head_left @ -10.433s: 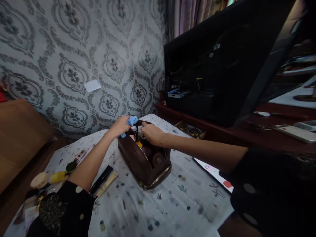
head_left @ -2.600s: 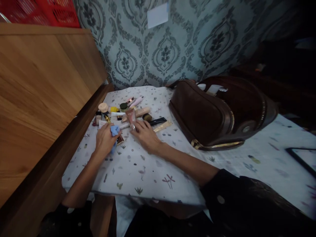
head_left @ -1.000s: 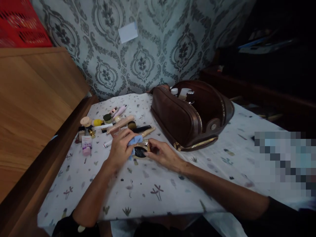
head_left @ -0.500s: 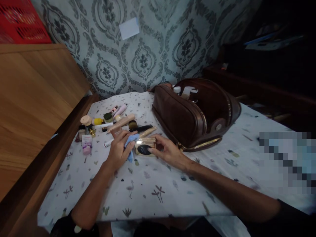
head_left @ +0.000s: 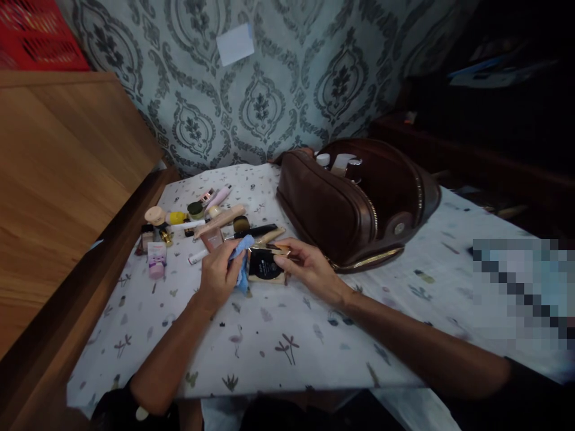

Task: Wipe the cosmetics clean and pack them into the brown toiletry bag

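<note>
My left hand point(head_left: 219, 272) is closed round a crumpled blue cloth point(head_left: 242, 251). Its cloth edge is against the left side of a small gold-and-black makeup compact point(head_left: 266, 264). My right hand point(head_left: 309, 269) pinches that compact from the right, thumb on its dark face. Just beyond the hands lie several cosmetics: a pinkish-brown tube point(head_left: 212, 238), a black tube point(head_left: 257, 231), a beige tube point(head_left: 271, 234) and a round dark-topped jar point(head_left: 241, 224). A small pink-and-white tube point(head_left: 157, 261) lies off to the left.
An unzipped brown leather bag point(head_left: 323, 203) stands at the right with bottles inside. A wooden panel point(head_left: 67, 173) borders the table's left side, a red basket point(head_left: 45, 45) above it. A patterned white cloth point(head_left: 251, 359) covers the table. A pixelated patch hides the right edge.
Earlier my hands were in the bag, then among the cosmetics. Since half a second ago, the compact has been turned, showing more of its black face. The blue cloth stays in my left hand.
</note>
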Demonstrator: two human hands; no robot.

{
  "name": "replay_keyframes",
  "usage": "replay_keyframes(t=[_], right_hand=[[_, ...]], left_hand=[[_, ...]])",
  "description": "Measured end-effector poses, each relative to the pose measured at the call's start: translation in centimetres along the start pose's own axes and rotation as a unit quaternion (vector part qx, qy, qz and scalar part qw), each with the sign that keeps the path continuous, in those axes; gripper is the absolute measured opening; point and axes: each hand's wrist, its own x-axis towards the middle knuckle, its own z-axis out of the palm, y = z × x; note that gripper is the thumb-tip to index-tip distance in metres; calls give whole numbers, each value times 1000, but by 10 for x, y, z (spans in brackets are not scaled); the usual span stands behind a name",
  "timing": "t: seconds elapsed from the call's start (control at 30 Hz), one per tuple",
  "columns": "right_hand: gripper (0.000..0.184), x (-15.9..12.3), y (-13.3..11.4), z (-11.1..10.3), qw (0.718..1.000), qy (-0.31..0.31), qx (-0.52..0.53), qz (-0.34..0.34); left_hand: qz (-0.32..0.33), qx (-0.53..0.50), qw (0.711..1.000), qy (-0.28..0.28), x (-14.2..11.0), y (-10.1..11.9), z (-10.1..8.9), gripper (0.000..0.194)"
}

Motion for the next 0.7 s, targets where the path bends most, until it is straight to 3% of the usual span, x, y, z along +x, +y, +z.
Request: replay_keyframes(t=[0.23, 0.43, 0.6, 0.7], right_hand=[[41, 4, 6, 2, 989, 69, 127, 33], [35, 4, 8, 3, 966, 44, 238, 86], [43, 3, 2, 1, 949, -30, 283, 133], [64, -1, -3, 0, 948, -85, 270, 145]], left_hand=[[32, -4, 999, -36, 2, -1, -4, 20], [42, -44, 994, -89, 5, -5, -8, 46], [-78, -150, 984, -65, 7, -7, -8, 35], [-150, -198, 968, -34, 8, -5, -8, 36]])
